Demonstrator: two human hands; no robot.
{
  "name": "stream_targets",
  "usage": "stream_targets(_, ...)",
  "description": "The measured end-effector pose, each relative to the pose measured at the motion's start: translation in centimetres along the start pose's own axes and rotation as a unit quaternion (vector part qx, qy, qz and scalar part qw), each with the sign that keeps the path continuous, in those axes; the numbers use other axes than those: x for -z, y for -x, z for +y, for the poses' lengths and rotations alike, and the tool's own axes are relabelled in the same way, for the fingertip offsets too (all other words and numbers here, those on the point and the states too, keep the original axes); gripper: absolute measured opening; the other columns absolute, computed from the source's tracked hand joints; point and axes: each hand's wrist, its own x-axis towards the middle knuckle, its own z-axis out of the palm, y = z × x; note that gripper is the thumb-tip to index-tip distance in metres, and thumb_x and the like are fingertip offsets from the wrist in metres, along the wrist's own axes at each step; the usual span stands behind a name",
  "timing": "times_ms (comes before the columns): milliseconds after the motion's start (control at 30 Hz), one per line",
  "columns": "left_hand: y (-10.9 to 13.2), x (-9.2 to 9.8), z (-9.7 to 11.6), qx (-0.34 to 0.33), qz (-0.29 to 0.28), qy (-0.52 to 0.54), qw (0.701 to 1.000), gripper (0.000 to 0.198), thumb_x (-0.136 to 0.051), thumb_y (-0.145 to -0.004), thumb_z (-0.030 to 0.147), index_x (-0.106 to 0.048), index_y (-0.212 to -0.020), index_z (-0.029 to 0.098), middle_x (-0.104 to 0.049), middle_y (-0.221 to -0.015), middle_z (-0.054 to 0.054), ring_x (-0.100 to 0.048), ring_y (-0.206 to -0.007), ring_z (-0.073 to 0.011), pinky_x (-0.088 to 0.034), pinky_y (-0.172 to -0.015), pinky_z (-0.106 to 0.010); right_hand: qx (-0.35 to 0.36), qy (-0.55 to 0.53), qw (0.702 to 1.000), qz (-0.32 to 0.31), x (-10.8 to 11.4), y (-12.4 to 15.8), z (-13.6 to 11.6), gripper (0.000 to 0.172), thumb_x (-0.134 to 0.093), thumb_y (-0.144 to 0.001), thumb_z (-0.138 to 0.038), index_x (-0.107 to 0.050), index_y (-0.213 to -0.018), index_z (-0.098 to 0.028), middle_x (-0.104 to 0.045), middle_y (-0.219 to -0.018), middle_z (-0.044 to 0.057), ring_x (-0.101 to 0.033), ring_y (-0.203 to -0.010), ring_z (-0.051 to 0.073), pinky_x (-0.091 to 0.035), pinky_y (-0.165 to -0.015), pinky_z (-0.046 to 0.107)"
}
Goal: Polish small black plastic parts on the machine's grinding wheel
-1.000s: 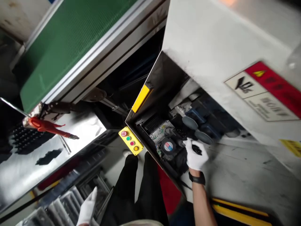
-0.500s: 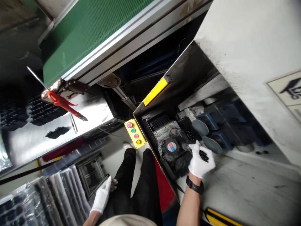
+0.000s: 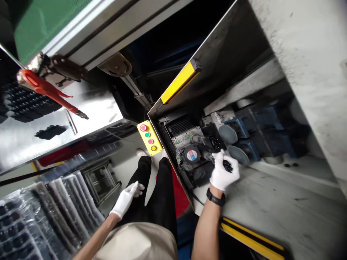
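Note:
My right hand (image 3: 222, 175), in a white glove, is inside the machine bay at the right. Its fingers are curled around a small dark black part (image 3: 227, 166) that shows in the palm, and the fingertips are close to the machine unit. Beside them stands a black fixture with a round red-and-blue label (image 3: 192, 155). A black piece dotted with light specks (image 3: 216, 142) sits just beyond the fingers. My left hand (image 3: 128, 198), gloved in white with bare fingertips, hangs over my left thigh. Its fingers are loosely stretched and nothing shows in them.
A yellow button box (image 3: 149, 138) is fixed at the bay's edge, below a yellow light-curtain bar (image 3: 180, 82). An orange air gun (image 3: 48, 90) hangs by the green conveyor (image 3: 51, 25). Black parts (image 3: 51, 132) lie on the metal table; wrapped trays (image 3: 62, 209) stand lower left.
The view has shifted, so the surroundings sit further left. My left hand has come forward over the thigh. My right hand stays by the fixture with the black part in it.

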Motion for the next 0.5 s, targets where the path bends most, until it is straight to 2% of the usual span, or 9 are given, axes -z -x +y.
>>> stream_targets(100, 0.3, -1.6, 1.6, -0.014, -0.022, 0.008, 1.0, 0.077, -0.069, -0.092, 0.089, -0.086, -0.105, 0.015, -0.087, -0.113, -0.016, -0.077, -0.095, -0.0301, -0.058, -0.091, -0.042, -0.001, 0.01, 1.0, -0.003, 0.3, 0.0, 0.6, 0.029, -0.088, -0.096, -0.042, -0.071, -0.086, -0.021, -0.086, -0.088, 0.009, -0.085, -0.075, 0.025, -0.072, -0.082, 0.043)
stream_targets(200, 0.6, -2.8, 3.4, -0.023, -0.048, 0.02, 0.998, 0.075, -0.069, -0.095, 0.086, -0.086, -0.105, 0.014, -0.086, -0.112, -0.016, -0.075, -0.095, -0.0292, -0.057, -0.091, -0.042, 0.021, 0.055, 0.998, -0.007, 0.6, -0.1, 0.9, 0.031, -0.088, -0.095, -0.046, -0.073, -0.087, -0.02, -0.088, -0.101, 0.012, -0.085, -0.076, 0.025, -0.072, -0.078, 0.042)
stream_targets(300, 0.7, -3.6, 4.7, 0.008, -0.058, 0.065, 0.996, 0.076, -0.077, -0.089, 0.086, -0.086, -0.107, 0.012, -0.086, -0.115, -0.018, -0.076, -0.096, -0.0303, -0.059, -0.094, -0.044, 0.012, 0.07, 0.997, -0.013, 0.5, -0.2, 0.5, 0.035, -0.085, -0.097, -0.051, -0.07, -0.089, -0.021, -0.088, -0.102, 0.013, -0.084, -0.076, 0.025, -0.073, -0.078, 0.043)
stream_targets(400, 0.7, -3.9, 5.1, 0.042, -0.056, 0.083, 0.994, 0.084, -0.08, -0.082, 0.09, -0.085, -0.109, 0.01, -0.085, -0.117, -0.022, -0.077, -0.1, -0.033, -0.061, -0.097, -0.047, -0.008, 0.039, 0.999, -0.013, 0.4, -0.2, 0.1, 0.037, -0.085, -0.098, -0.052, -0.066, -0.087, -0.022, -0.087, -0.093, 0.011, -0.084, -0.073, 0.024, -0.073, -0.078, 0.042)
stream_targets(500, 0.7, -4.0, 4.7, 0.033, -0.056, 0.054, 0.996, 0.086, -0.078, -0.081, 0.092, -0.086, -0.106, 0.01, -0.085, -0.117, -0.022, -0.077, -0.098, -0.0326, -0.061, -0.096, -0.046, -0.005, 0.036, 0.999, -0.014, 0.5, -0.2, 0.3, 0.034, -0.086, -0.097, -0.049, -0.068, -0.088, -0.021, -0.088, -0.098, 0.012, -0.085, -0.074, 0.024, -0.073, -0.076, 0.04)
